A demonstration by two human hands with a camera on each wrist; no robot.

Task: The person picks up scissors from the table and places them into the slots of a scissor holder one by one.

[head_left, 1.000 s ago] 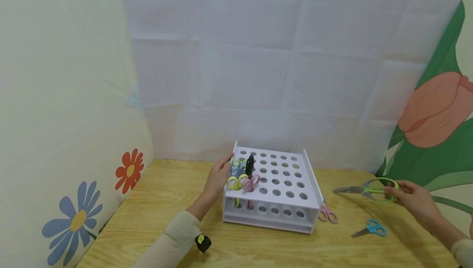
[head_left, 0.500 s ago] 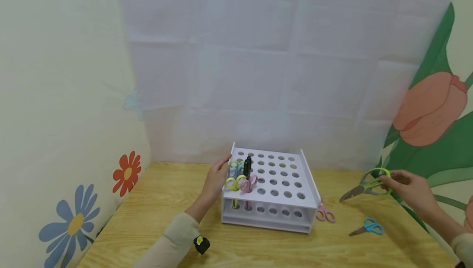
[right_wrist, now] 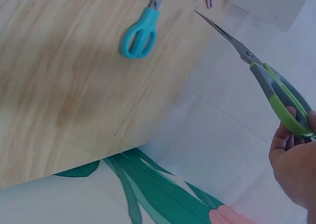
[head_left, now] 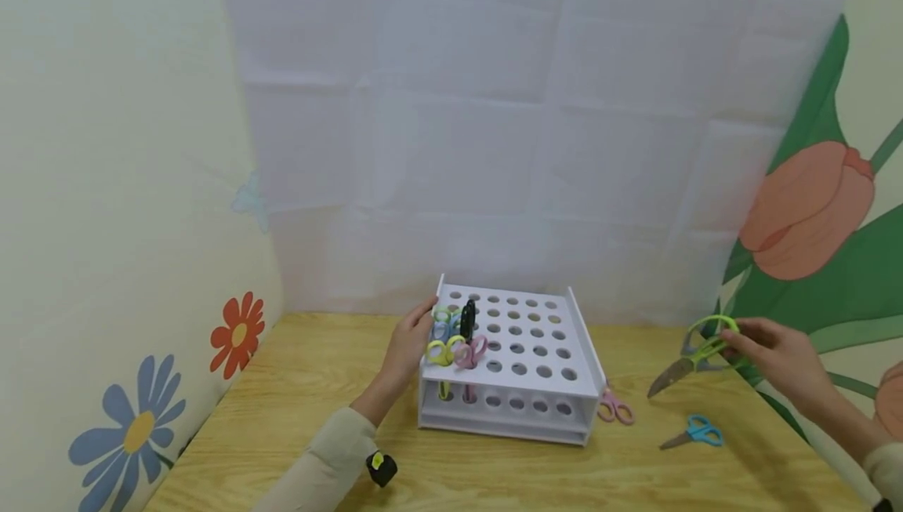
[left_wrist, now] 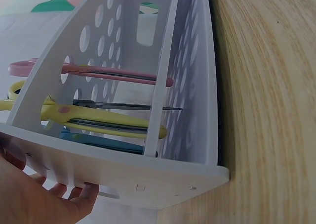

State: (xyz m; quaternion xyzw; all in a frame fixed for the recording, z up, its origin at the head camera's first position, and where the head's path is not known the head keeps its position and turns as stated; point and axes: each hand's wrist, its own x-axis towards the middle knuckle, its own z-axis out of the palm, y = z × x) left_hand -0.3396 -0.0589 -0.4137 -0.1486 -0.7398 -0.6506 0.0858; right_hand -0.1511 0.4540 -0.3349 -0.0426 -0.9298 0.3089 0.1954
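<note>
Scissors (head_left: 691, 359), steel with lime-grey loops, pinched in right hand (head_left: 783, 359), three o'clock of white boxy perforated rack (head_left: 508, 383); left hand (head_left: 409, 349) holds rack. Step: transfer, presumably; next calls for tips downward.

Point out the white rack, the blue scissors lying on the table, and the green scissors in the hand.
White rack (head_left: 505, 339): head view, top board between holes.
Blue scissors (right_wrist: 147, 20): right wrist view, handle.
Green scissors (right_wrist: 249, 54): right wrist view, pivot.

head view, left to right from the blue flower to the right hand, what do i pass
Blue flower, red flower, left hand, rack, loose pink scissors, held green scissors, right hand.
</note>
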